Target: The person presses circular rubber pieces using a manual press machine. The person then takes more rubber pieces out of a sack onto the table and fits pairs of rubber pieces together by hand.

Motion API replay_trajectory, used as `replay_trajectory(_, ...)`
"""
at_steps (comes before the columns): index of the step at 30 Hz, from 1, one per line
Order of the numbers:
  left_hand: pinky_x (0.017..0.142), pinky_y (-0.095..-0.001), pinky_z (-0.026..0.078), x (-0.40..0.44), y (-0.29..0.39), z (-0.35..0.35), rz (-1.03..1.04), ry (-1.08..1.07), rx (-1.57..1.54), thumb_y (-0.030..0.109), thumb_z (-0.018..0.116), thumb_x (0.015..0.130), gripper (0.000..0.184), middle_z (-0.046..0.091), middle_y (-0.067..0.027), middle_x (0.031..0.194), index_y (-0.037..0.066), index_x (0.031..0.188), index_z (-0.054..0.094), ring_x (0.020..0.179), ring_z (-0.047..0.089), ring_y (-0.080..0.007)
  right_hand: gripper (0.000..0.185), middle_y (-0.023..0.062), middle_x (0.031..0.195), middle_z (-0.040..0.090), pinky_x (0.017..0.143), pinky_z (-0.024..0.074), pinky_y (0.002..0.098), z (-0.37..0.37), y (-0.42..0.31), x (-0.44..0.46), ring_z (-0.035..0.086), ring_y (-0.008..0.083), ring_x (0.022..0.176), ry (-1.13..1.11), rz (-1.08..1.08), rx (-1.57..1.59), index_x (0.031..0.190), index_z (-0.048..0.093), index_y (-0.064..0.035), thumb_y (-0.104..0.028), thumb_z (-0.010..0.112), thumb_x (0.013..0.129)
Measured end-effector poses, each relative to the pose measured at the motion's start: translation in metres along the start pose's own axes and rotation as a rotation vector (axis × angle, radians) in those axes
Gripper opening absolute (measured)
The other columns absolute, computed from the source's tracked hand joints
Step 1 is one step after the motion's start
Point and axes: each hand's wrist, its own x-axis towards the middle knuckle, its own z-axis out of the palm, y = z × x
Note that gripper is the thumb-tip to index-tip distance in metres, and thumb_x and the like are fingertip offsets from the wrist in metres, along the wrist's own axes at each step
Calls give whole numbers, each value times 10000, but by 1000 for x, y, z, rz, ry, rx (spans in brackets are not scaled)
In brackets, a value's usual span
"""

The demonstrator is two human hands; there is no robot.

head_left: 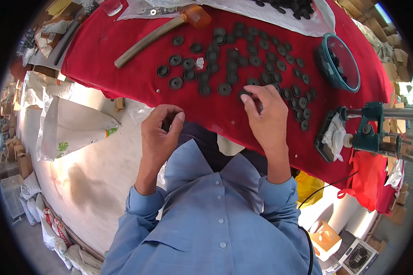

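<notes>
My right hand point(267, 114) pinches a small black round disc point(244, 95) between thumb and fingertips, just above the red cloth. Left of it, my left hand point(162, 130) is closed at the table's near edge, its fingers curled in toward the thumb. Whatever those fingers may hold is hidden. Many similar black discs with raised rims and centre holes, such as one at the front point(224, 89), lie spread in loose rows beyond both hands. Some of them appear stacked or touching one another.
A mallet point(151, 39) with a wooden handle lies at the back left. To the right stand a teal bowl point(325, 59) with black pieces inside and a green metal press point(371, 126). More black pieces rest on white plastic sheeting point(270, 20) at the back.
</notes>
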Motion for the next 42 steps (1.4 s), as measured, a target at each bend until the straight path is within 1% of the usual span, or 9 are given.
replay_trajectory(7,592,-239,424,34,7,12,102,45,104,43,728,922,108,613,-6,803,4,1020,705,663,563,-62,241,103,991,604,677,543,423,27,-8,22,668,306,784,-121,-50,-123,1116,728,-73,-131,767,886)
replay_trajectory(10,614,-340,529,43,9,22,220,50,285,76,792,844,205,627,-90,875,56,1031,709,683,650,-228,263,99,995,600,675,543,418,32,-6,21,669,296,799,-173,-84,-175,1142,731,-83,-125,765,885)
replay_trajectory(14,624,-383,532,50,0,41,341,69,374,149,834,794,321,601,-79,910,93,1091,727,760,646,-249,284,98,995,600,665,535,408,35,-7,22,662,285,794,-173,11,-50,1170,727,-90,-112,759,888)
replay_trajectory(18,646,-373,523,47,-4,47,383,-9,499,110,831,781,389,592,-80,942,125,1162,753,780,629,-247,286,95,995,601,661,532,403,37,-12,34,663,276,793,-150,-23,-34,1176,724,-89,-106,754,892)
replay_trajectory(27,701,-415,548,35,-15,41,471,-41,354,45,805,788,342,625,-137,1074,49,1104,674,863,663,-329,246,95,993,603,680,538,407,56,-25,54,668,275,811,-262,-169,-104,1132,730,-93,-115,752,888)
replay_trajectory(33,661,-405,543,32,-13,38,314,19,251,-39,761,830,314,620,-152,1051,34,1119,664,816,659,-319,219,103,891,649,668,531,363,5,-12,38,657,264,803,101,-61,-37,1065,745,-63,6,729,858)
replay_trajectory(37,669,-326,521,35,-17,30,344,-81,192,-60,703,886,301,620,-112,1010,22,1170,642,797,645,-223,258,94,955,632,661,539,361,-11,-11,-8,656,261,805,-67,-84,-99,1096,733,-57,-33,776,843)
replay_trajectory(39,693,-283,494,39,-15,24,194,-48,-13,-75,632,923,275,615,-66,985,15,1183,639,800,620,-158,295,93,997,621,665,545,362,-2,-19,-30,659,265,812,-236,-1,-128,1118,721,-55,-64,800,835)
replay_trajectory(42,715,-235,449,56,-4,15,70,17,-162,-70,533,963,268,605,-18,952,6,1199,636,798,561,-79,348,101,1054,599,673,551,376,9,-12,-47,664,269,814,-251,72,-96,1135,700,-56,-107,830,816)
